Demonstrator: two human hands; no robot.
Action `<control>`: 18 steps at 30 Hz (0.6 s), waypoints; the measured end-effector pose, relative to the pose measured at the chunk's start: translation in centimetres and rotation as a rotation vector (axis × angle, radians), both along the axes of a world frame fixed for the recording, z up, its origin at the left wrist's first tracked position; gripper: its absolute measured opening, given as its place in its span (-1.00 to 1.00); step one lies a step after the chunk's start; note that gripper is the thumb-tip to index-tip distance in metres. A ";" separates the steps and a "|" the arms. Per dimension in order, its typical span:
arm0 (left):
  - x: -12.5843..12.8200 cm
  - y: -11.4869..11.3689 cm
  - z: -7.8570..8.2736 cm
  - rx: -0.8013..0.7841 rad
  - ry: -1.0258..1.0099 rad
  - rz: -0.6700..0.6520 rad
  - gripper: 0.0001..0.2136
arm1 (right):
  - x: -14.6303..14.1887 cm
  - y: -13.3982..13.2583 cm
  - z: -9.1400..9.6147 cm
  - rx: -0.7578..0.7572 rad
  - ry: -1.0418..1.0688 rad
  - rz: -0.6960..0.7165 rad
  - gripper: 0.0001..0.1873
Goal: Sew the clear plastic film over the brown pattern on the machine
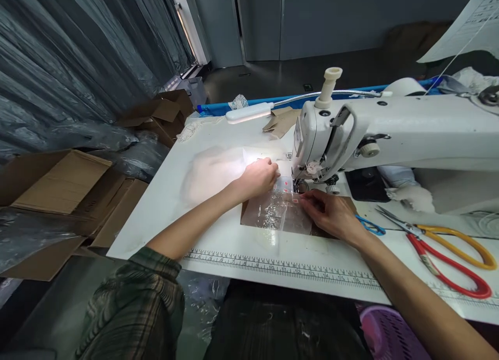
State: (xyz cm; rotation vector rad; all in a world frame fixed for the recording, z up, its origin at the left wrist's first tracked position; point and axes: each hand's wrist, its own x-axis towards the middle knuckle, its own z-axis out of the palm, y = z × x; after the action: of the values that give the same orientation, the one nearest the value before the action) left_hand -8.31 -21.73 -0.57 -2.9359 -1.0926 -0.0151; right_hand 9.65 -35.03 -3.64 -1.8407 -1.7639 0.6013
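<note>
Two hands work here, one left hand [262, 174] and one right hand [327, 214], and one cuffed sleeve [136, 292] shows. There is one table [156, 225], one sewing machine [421, 131], one lamp [249, 112] and one ruler scale [273, 266]. One clear film [273, 214] bears at least three red marks [295, 200]. The cutting tools number two: one pair of scissors [471, 287], with two handles, one yellow and one red, and one pair of blue snips [370, 225]. One purple basket [393, 329], one clear bin [194, 92] and one printed paper [463, 27] are in view. Cardboard boxes [62, 183] come to at least two; the plastic bags [144, 155] overlap too much to count.
</note>
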 end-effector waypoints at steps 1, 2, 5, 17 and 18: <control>0.4 0.5 -0.1 -0.015 0.013 -0.035 -0.79 | 0.0 0.0 -0.1 0.010 -0.003 0.012 -0.64; 0.6 0.8 -0.2 -0.018 0.014 -0.065 -0.81 | 0.1 -0.1 -0.1 0.017 -0.007 0.027 -0.63; 0.2 0.0 -0.2 0.023 -0.043 -0.109 -0.83 | 0.4 -0.4 -0.5 0.039 -0.013 0.080 -0.59; -8.2 -3.9 0.7 0.169 -0.285 0.090 -0.75 | -1.8 -0.9 -2.8 0.284 -0.327 0.221 -0.46; -8.5 -3.0 1.0 0.178 -0.291 0.163 -0.72 | -2.0 -0.8 -3.0 0.288 -0.316 0.251 -0.45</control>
State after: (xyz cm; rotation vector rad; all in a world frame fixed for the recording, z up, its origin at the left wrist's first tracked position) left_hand -16.84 -24.74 0.42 -2.7355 -1.2845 -0.5246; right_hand 7.67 -35.88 -6.61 -1.5928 -2.1793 0.1333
